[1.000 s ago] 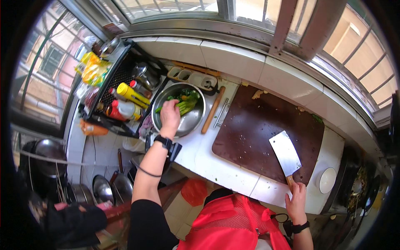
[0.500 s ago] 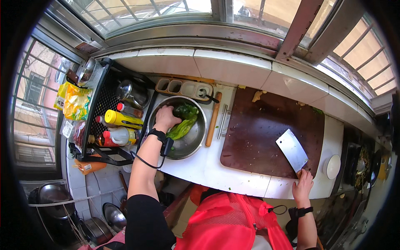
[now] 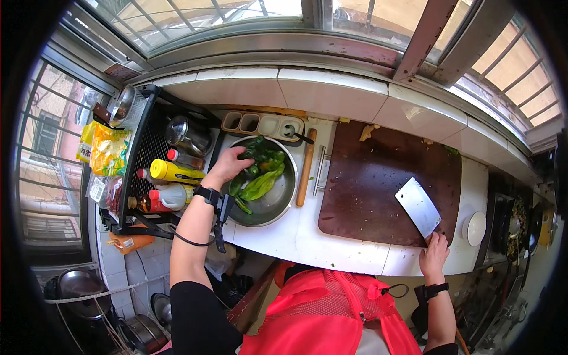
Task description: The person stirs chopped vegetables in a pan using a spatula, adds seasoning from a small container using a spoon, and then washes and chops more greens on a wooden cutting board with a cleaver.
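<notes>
Long green peppers [image 3: 261,184], some dark and some lighter, lie in a round steel bowl [image 3: 290,195] on the left of the counter. My left hand [image 3: 229,165] reaches over the bowl's left rim, its fingers curled round a dark green pepper among them. On the brown cutting board [image 3: 367,183] to the right rests a cleaver [image 3: 418,206], its broad blade flat and pointing away from me. My right hand [image 3: 435,254] is closed on its handle at the board's near edge, hiding most of that handle.
A wooden rolling pin [image 3: 306,168] lies between bowl and board. Behind the bowl stands a seasoning box [image 3: 269,125] with a spoon. A black rack [image 3: 133,177] with bottles borders the left. A small white dish [image 3: 474,228] sits right of the board, near the stove [image 3: 503,225].
My left hand has shifted slightly up and left within the bowl, and the peppers are more spread out, with more showing. My right hand still holds the cleaver in about the same place.
</notes>
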Demonstrator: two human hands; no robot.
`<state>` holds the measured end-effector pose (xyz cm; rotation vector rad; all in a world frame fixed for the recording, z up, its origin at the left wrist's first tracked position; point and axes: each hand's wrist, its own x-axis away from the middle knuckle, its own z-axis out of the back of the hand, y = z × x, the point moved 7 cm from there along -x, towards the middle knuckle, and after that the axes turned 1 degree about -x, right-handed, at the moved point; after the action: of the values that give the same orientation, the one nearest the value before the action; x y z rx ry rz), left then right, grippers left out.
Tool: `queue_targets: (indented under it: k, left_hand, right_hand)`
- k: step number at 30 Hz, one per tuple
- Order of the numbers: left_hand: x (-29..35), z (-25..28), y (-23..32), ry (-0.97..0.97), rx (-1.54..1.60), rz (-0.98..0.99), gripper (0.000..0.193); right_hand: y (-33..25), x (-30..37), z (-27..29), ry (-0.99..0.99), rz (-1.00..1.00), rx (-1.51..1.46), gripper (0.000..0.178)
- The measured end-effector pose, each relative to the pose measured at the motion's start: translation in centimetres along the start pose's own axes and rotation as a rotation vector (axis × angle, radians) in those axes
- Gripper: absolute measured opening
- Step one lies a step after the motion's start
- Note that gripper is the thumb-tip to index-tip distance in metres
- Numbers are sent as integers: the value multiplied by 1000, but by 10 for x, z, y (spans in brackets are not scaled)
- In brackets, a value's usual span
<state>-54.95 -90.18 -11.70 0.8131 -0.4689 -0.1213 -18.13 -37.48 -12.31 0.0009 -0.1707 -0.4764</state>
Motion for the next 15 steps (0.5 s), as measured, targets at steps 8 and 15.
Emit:
queue_targets:
  k: [8, 15]
  left_hand:
    - [-7, -38, -13, 172, -189, -150, 55]
    - [23, 18, -15, 337, 364, 118, 26]
  right_hand:
    - [-12, -11, 8, 76, 66, -19, 44]
    - [15, -17, -16, 24, 213, -355, 37]
